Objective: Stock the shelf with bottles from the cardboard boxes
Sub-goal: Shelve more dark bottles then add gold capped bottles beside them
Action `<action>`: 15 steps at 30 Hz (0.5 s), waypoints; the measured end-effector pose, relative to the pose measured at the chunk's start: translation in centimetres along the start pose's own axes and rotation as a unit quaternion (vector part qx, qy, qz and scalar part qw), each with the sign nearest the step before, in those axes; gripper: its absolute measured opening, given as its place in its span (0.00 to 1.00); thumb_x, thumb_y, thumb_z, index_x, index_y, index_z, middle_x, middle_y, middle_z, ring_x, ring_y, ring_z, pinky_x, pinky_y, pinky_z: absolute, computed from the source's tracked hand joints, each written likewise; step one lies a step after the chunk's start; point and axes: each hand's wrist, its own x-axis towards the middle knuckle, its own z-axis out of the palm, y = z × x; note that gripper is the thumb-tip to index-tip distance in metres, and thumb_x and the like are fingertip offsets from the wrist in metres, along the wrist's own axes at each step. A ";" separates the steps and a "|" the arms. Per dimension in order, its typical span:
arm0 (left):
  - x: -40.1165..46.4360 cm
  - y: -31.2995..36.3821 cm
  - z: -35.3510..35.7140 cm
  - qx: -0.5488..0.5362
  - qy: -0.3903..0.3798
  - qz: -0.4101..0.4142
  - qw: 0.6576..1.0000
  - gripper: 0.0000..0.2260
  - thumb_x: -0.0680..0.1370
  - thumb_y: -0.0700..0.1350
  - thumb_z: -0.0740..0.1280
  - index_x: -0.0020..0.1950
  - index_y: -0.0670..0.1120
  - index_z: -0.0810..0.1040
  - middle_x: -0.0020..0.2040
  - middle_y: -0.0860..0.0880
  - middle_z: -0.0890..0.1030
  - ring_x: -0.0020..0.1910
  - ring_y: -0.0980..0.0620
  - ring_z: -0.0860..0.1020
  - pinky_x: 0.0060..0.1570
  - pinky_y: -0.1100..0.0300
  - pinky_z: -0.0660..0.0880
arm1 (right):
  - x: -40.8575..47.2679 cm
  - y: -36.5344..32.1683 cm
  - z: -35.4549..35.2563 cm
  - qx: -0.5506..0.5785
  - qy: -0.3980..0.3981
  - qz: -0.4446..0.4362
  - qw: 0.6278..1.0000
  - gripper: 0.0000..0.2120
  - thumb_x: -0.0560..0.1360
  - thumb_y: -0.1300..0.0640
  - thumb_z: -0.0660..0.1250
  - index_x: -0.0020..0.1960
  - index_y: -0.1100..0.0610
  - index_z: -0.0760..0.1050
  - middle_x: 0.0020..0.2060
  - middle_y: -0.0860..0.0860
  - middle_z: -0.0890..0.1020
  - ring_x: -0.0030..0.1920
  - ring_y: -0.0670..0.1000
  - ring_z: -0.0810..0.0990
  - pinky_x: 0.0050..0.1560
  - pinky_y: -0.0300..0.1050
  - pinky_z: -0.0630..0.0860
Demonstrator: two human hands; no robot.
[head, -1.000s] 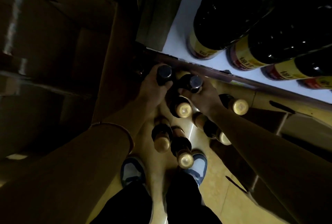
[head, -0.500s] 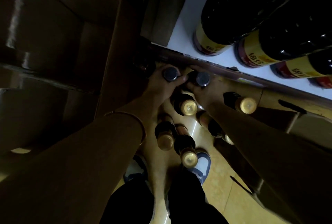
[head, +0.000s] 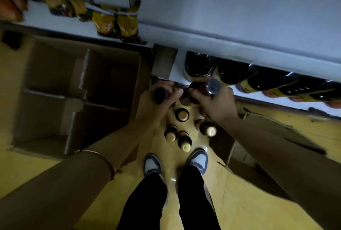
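Both bottles up, shelf dead ahead.
My left hand (head: 156, 100) gripped one bottle (head: 160, 95), my right hand (head: 214, 100) another bottle (head: 212, 87), both upright; the right sat nearer the shelf (head: 180, 74).

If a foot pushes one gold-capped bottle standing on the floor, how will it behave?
The gold-capped bottles look tall and narrow, so one would probably tip. They stand close together, so it may knock its neighbours. The floor looks smooth and shiny, so it might slide or roll.
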 end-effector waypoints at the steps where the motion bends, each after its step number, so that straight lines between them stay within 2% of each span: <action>1: -0.7 2.6 -0.4 0.016 -0.015 0.020 1.000 0.04 0.74 0.43 0.72 0.42 0.45 0.79 0.46 0.57 0.81 0.49 0.65 0.79 0.51 0.70 0.73 | -0.9 -1.7 -1.6 0.008 -0.003 -0.008 1.000 0.12 0.73 0.55 0.74 0.56 0.53 0.81 0.48 0.47 0.84 0.48 0.40 0.80 0.47 0.25 0.71; 3: -2.3 7.4 -1.5 0.035 -0.040 0.038 0.998 0.03 0.75 0.45 0.71 0.42 0.48 0.81 0.38 0.59 0.82 0.42 0.66 0.80 0.46 0.73 0.74 | -3.1 -5.3 -4.6 0.017 -0.004 -0.018 1.000 0.13 0.73 0.55 0.74 0.57 0.54 0.81 0.47 0.46 0.83 0.48 0.39 0.79 0.48 0.26 0.72; 4: -3.2 9.7 -2.0 0.036 -0.050 0.041 0.997 0.04 0.75 0.45 0.71 0.42 0.45 0.81 0.34 0.61 0.81 0.39 0.68 0.79 0.43 0.75 0.72 | -4.2 -7.1 -6.0 0.024 0.002 -0.022 0.999 0.14 0.73 0.55 0.74 0.58 0.55 0.81 0.48 0.46 0.83 0.48 0.39 0.79 0.49 0.26 0.73; 7: -6.5 15.8 -3.9 0.050 -0.081 0.074 0.993 0.11 0.74 0.46 0.72 0.45 0.38 0.81 0.35 0.61 0.79 0.38 0.72 0.77 0.42 0.79 0.70 | -7.7 -12.4 -9.9 0.035 0.038 -0.040 0.998 0.14 0.72 0.56 0.75 0.57 0.57 0.81 0.49 0.46 0.83 0.51 0.39 0.78 0.51 0.25 0.71; 9: -8.7 19.4 -5.4 0.063 -0.082 0.130 0.986 0.18 0.73 0.52 0.73 0.44 0.36 0.81 0.39 0.58 0.80 0.41 0.67 0.79 0.46 0.74 0.73 | -9.8 -15.9 -12.3 0.025 0.060 -0.050 0.997 0.12 0.72 0.56 0.75 0.55 0.57 0.82 0.47 0.44 0.81 0.50 0.36 0.76 0.50 0.24 0.70; 11: -10.5 23.0 -6.5 0.084 -0.085 0.172 0.978 0.21 0.71 0.59 0.70 0.43 0.41 0.83 0.41 0.53 0.83 0.44 0.62 0.81 0.49 0.63 0.78 | -12.2 -19.4 -14.9 0.008 0.090 -0.052 0.995 0.11 0.72 0.55 0.74 0.54 0.57 0.83 0.47 0.44 0.82 0.51 0.37 0.77 0.52 0.26 0.71; 13: -12.3 26.6 -7.6 0.087 -0.096 0.210 0.969 0.19 0.71 0.61 0.68 0.40 0.44 0.83 0.41 0.50 0.85 0.44 0.55 0.83 0.49 0.52 0.79 | -14.6 -23.0 -17.3 0.010 0.133 -0.057 0.989 0.10 0.72 0.55 0.74 0.51 0.58 0.84 0.51 0.48 0.85 0.53 0.42 0.81 0.59 0.37 0.74; 15: -14.1 30.4 -8.5 0.094 -0.116 0.263 0.953 0.20 0.72 0.60 0.67 0.36 0.44 0.82 0.37 0.47 0.84 0.40 0.50 0.83 0.43 0.47 0.79 | -17.1 -26.7 -19.9 0.029 0.183 -0.058 0.981 0.06 0.71 0.57 0.74 0.46 0.59 0.85 0.49 0.50 0.86 0.53 0.46 0.83 0.61 0.49 0.76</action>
